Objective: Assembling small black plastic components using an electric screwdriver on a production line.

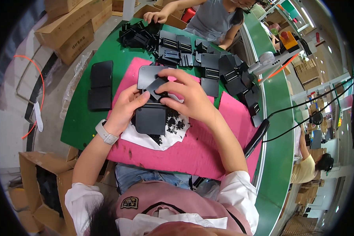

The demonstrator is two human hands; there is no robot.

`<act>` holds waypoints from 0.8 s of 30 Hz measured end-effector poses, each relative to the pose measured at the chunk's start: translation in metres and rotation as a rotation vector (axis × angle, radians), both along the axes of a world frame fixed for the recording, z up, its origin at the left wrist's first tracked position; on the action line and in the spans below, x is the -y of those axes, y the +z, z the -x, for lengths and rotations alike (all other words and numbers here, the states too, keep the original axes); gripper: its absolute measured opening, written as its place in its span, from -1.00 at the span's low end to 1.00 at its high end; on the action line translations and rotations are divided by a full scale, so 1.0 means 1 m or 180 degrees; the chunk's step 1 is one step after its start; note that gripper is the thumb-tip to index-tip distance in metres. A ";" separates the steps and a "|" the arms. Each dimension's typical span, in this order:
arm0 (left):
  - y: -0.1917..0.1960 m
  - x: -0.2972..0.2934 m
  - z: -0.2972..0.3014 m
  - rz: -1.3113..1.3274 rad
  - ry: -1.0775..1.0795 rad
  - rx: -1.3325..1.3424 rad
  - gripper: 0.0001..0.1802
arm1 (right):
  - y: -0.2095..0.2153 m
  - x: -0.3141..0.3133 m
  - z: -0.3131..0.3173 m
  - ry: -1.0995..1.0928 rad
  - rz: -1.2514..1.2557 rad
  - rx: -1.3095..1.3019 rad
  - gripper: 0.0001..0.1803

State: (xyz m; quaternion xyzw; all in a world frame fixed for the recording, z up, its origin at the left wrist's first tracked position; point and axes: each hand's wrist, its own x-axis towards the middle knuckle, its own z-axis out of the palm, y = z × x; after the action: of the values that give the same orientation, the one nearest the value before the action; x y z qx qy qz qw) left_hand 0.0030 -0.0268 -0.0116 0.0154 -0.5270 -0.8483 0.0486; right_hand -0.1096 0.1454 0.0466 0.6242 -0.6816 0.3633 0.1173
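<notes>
My left hand (126, 108) and my right hand (187, 98) meet over a pink mat (208, 145) on the green table (80, 118). Both grip a flat black plastic part (158, 87), the right hand's fingers curled over its top, the left thumb pressing its near edge. Just below it lies a larger black plastic panel (150, 120). Under that is a white sheet (145, 139) strewn with several small black screws (175, 122). Another black panel (147, 74) lies behind my hands. My left wrist wears a white watch (105, 133).
Two black plates (101, 84) lie left on the table. A heap of black plastic parts (200, 55) fills the far side, where another person's hand (155, 16) rests. A black electric screwdriver (257, 135) with cable lies right. Cardboard boxes (72, 29) stand left.
</notes>
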 end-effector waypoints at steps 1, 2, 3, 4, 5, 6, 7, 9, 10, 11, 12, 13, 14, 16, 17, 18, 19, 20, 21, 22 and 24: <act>-0.001 0.000 0.000 0.0006 -0.0012 0.0009 -0.68 | -0.004 -0.003 0.003 0.0049 -0.0184 0.0152 -0.69; -0.004 0.000 0.001 0.0034 -0.0058 0.0014 -0.67 | -0.008 -0.005 0.004 0.0101 -0.0368 0.0304 -0.69; -0.005 0.000 0.001 0.0059 -0.0098 0.0018 -0.66 | -0.010 -0.007 0.004 0.0058 -0.0372 0.0315 -0.72; -0.005 0.000 0.001 0.0062 -0.0100 0.0026 -0.66 | -0.012 -0.010 0.003 0.0057 -0.0369 0.0323 -0.72; -0.005 0.000 0.001 0.0057 -0.0140 0.0041 -0.65 | -0.013 -0.012 0.002 0.0013 -0.0305 0.0607 -0.71; -0.006 0.001 0.002 0.0049 -0.0180 0.0059 -0.63 | -0.014 -0.015 0.001 -0.0030 -0.0242 0.0893 -0.71; -0.006 0.000 0.002 0.0047 -0.0180 0.0071 -0.63 | -0.014 -0.017 0.000 -0.0030 -0.0244 0.0905 -0.71; -0.005 -0.001 0.001 0.0055 -0.0122 -0.0001 -0.62 | -0.013 -0.021 -0.004 -0.0050 -0.0254 0.1140 -0.70; -0.004 -0.001 0.001 0.0051 -0.0119 0.0018 -0.62 | -0.014 -0.021 -0.007 -0.0047 -0.0259 0.1159 -0.70; -0.003 -0.001 0.001 0.0128 -0.0187 -0.0047 -0.62 | -0.015 -0.021 -0.011 -0.0063 -0.0208 0.1209 -0.68; -0.003 -0.001 0.000 0.0204 -0.0262 -0.0108 -0.61 | -0.016 -0.020 -0.016 -0.0085 -0.0157 0.1263 -0.67; -0.004 -0.001 0.000 0.0197 -0.0265 -0.0084 -0.61 | -0.018 -0.017 -0.021 -0.0253 -0.0089 0.1145 -0.67; -0.004 -0.001 -0.001 0.0233 -0.0288 -0.0130 -0.60 | -0.019 -0.016 -0.024 -0.0256 -0.0096 0.1171 -0.67; -0.005 0.000 0.000 0.0267 -0.0322 -0.0160 -0.59 | -0.021 -0.013 -0.028 -0.0412 -0.0111 0.0970 -0.67; -0.005 -0.001 0.000 0.0297 -0.0321 -0.0122 -0.58 | -0.026 -0.012 -0.028 -0.0460 -0.0005 0.0817 -0.65; -0.005 -0.001 0.000 0.0325 -0.0321 -0.0088 -0.58 | -0.026 -0.012 -0.028 -0.0469 -0.0011 0.0836 -0.65; -0.005 -0.001 0.001 0.0318 -0.0332 -0.0070 -0.58 | -0.026 -0.013 -0.028 -0.0470 0.0027 0.0644 -0.64; -0.005 -0.001 0.002 0.0397 -0.0448 -0.0083 -0.59 | -0.025 -0.014 -0.029 -0.0474 0.0064 0.0451 -0.64; -0.005 -0.002 0.001 0.0472 -0.0553 -0.0084 -0.61 | -0.025 -0.017 -0.030 -0.0477 0.0052 0.0481 -0.64; -0.002 -0.005 -0.001 0.0459 -0.0559 -0.0055 -0.61 | -0.025 -0.022 -0.031 -0.0477 0.0022 0.0286 -0.64; 0.007 -0.011 -0.005 0.0326 -0.0623 -0.0058 -0.64 | -0.023 -0.036 -0.035 -0.0487 -0.0021 0.0112 -0.65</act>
State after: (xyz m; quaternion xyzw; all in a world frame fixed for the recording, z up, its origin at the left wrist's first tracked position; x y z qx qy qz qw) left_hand 0.0079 -0.0161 -0.0046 -0.0464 -0.5681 -0.8211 -0.0290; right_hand -0.0750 0.1812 0.0238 0.5643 -0.7304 0.3620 0.1307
